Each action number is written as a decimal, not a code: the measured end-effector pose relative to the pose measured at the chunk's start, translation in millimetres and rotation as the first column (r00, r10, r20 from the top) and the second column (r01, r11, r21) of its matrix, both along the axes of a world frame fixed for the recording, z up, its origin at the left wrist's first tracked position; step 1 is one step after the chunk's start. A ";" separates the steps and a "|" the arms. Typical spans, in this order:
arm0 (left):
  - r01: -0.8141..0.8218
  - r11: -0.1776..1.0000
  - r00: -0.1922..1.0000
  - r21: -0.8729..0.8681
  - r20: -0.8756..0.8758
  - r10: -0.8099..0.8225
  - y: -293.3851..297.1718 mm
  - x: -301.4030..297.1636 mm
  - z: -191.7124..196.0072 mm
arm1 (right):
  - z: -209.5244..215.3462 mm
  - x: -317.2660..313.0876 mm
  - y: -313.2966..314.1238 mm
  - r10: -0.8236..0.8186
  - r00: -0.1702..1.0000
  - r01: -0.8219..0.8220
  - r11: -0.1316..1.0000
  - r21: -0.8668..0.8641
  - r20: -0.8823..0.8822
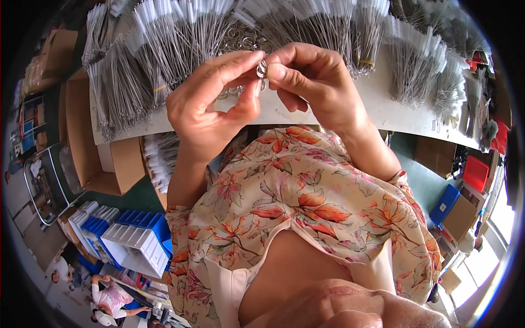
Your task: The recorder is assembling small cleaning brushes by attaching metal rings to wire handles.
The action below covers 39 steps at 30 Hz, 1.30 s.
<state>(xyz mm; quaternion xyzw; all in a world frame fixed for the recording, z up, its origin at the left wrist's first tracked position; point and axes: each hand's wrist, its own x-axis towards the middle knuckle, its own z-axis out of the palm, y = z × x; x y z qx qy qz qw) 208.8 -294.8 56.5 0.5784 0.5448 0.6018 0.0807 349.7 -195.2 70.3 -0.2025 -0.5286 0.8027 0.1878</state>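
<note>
A: The metal ring (262, 68) sits pinched between both hands, held up above the near edge of the bench (377, 104).

B: Which hand has it?

A: Both. The left hand (210, 104) closes thumb and forefinger on its left side, and the right hand (311, 82) grips it from the right with its fingertips. Neither is released.

B: How far along does the work look?

A: Hard to say exactly. Many bundles of thin wire brushes (164, 49) lie fanned out along the far edge of the bench, and a loose heap of rings (240, 38) lies between them, so I judge plenty is left. I cannot tell whether a brush is already on the held ring.

B: Anything else around?

A: Cardboard boxes (104, 153) by the left end of the bench, and blue and white bins (136, 238) on the floor below.
</note>
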 end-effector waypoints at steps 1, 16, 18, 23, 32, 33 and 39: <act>0.016 1.000 1.000 -0.022 0.012 -0.016 0.1 -2.1 -1.3 | -1.0 -1.2 0.7 0.002 1.000 -0.002 1.000 0.011 0.001; 0.156 0.980 0.959 -0.125 0.258 -0.119 -4.9 -9.1 -5.9 | -9.8 1.6 3.3 0.006 0.992 -0.057 0.912 0.405 0.128; 0.174 0.973 0.956 -0.153 0.264 -0.129 -5.5 -12.3 -3.9 | -7.5 1.8 3.6 -0.031 0.998 -0.019 0.747 0.664 0.063; 0.330 0.923 0.790 -0.196 0.593 -0.156 -5.5 -14.2 -6.8 | -15.6 0.6 -6.1 -0.134 0.986 0.162 0.596 0.787 -0.102; 0.318 0.927 0.891 -0.198 0.397 -0.220 -4.4 -17.7 -11.7 | -24.9 0.9 -11.4 -0.124 0.992 0.112 0.770 0.628 -0.024; 0.317 0.927 0.891 -0.198 0.397 -0.220 -3.7 -18.3 -11.9 | -25.6 0.4 -11.2 -0.124 0.992 0.112 0.770 0.628 -0.025; 0.314 0.920 0.892 -0.234 0.404 -0.202 -1.8 -18.6 -20.2 | -29.9 -1.6 -10.5 -0.135 0.991 0.108 0.691 0.715 -0.020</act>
